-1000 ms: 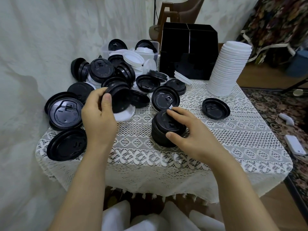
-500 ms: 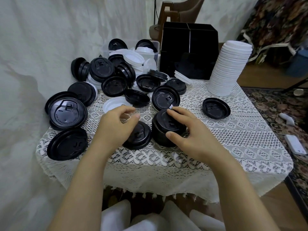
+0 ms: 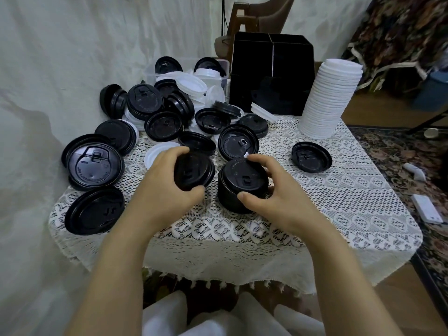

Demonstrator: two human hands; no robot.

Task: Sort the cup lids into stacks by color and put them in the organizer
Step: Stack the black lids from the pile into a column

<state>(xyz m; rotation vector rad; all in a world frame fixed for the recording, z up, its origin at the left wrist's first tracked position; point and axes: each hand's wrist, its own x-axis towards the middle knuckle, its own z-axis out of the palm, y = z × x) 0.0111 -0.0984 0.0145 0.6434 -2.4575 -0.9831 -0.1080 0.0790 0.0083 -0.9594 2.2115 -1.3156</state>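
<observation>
My left hand (image 3: 164,190) grips a black lid (image 3: 194,170), tilted and just left of a short stack of black lids (image 3: 240,185) on the table. My right hand (image 3: 274,197) holds that stack with thumb in front and fingers over its far rim. Several loose black lids (image 3: 95,166) and white lids (image 3: 191,83) lie scattered over the table's left and back. A tall stack of white lids (image 3: 327,98) stands at the back right. The black organizer (image 3: 271,71) stands behind, at the table's far edge.
The lace tablecloth (image 3: 339,202) covers a small table. One black lid (image 3: 311,156) lies alone at right. A clear tub (image 3: 150,69) with lids sits at the back left. A wall is on the left, a chair (image 3: 257,15) behind, patterned carpet on the right.
My left hand carried a black lid from the back-left pile toward the stack, dipped it close to the cloth, and now holds it raised and tilted beside the stack. My right hand stayed on the stack.
</observation>
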